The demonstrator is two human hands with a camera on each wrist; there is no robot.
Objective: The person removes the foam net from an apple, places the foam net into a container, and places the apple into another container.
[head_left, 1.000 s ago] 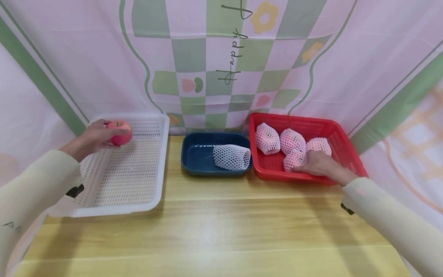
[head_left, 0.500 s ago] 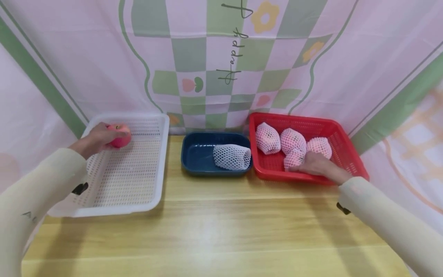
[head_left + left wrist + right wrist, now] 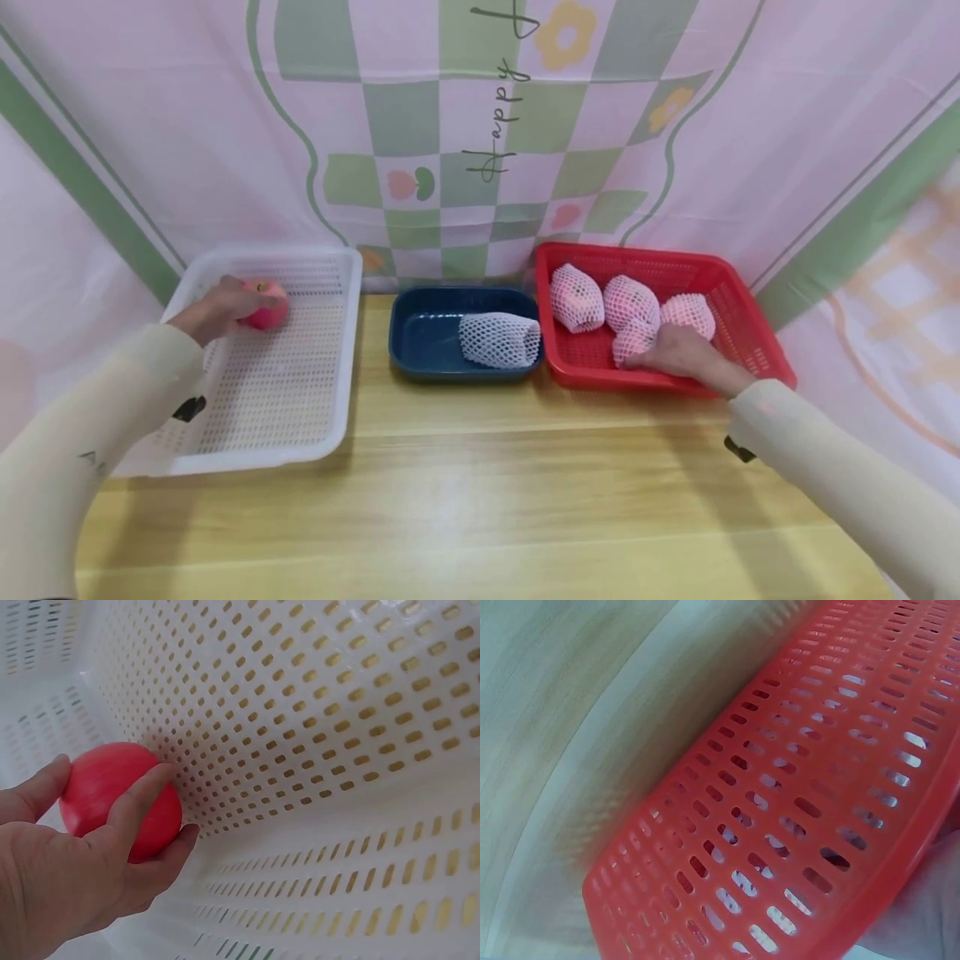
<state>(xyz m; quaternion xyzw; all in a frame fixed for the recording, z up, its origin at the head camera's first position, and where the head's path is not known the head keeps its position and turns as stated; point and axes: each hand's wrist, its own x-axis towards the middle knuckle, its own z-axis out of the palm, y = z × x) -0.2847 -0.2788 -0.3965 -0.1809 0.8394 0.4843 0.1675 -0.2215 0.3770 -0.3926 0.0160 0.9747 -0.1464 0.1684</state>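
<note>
Low inside the white basket [image 3: 347, 367], my left hand [image 3: 217, 308] holds a bare red apple [image 3: 272, 305]. The left wrist view shows the thumb and fingers [image 3: 139, 802] curled round the apple [image 3: 94, 787], close to the basket's perforated floor. My right hand [image 3: 686, 350] reaches over the front rim of the red basket [image 3: 600, 379] and grips an apple in a white foam net [image 3: 633, 340]; its fingertips are hidden. Other netted apples [image 3: 577, 298] lie around that one. In the right wrist view the red basket's wall covers most of the work.
Between the two baskets stands a dark blue tray [image 3: 423, 333] with a foam net sleeve [image 3: 498, 340] at its right end. All three containers sit on a wooden table [image 3: 465, 500]. A patterned curtain [image 3: 480, 117] hangs right behind them.
My left hand has lowered with the apple, deeper into the white basket and slightly toward me. The right hand stays on the netted apple, almost still.
</note>
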